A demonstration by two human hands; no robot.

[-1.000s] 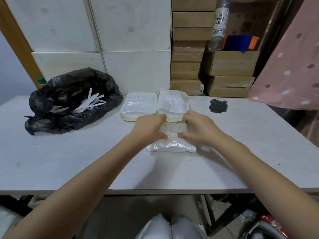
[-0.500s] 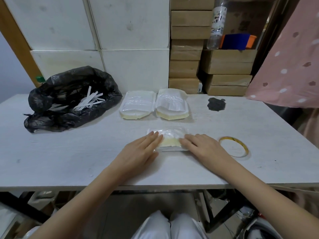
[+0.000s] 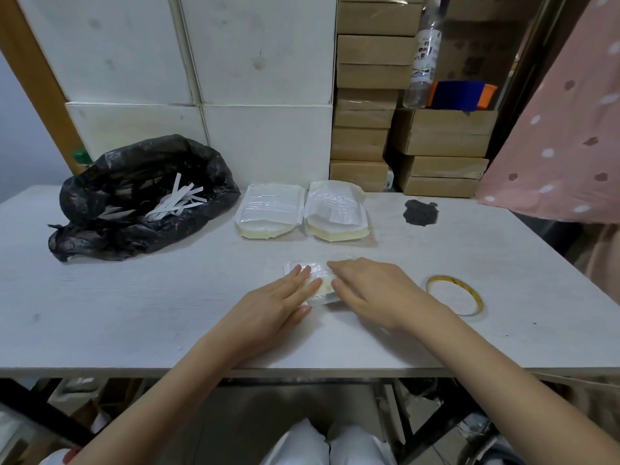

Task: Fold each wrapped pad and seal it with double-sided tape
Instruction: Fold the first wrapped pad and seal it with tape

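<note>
A folded pad in clear wrap (image 3: 319, 277) lies flat on the white table (image 3: 134, 313), mostly covered by my hands. My left hand (image 3: 278, 303) presses on its left half with straight fingers. My right hand (image 3: 372, 290) lies flat over its right half, fingers pointing left. Two stacks of wrapped pads stand farther back: the left stack (image 3: 268, 211) and the right stack (image 3: 335, 211). A thin yellow ring of double-sided tape (image 3: 454, 298) lies on the table to the right of my right hand.
A black plastic bag (image 3: 134, 199) holding white paper strips sits at the back left. A dark patch (image 3: 420, 213) marks the table at the back right. White and brown boxes are stacked behind the table; pink dotted cloth (image 3: 570, 129) hangs on the right.
My hands have folded the pad down and drawn it toward me. They went from gripping its raised flap to pressing it flat. The tape ring came into view.
</note>
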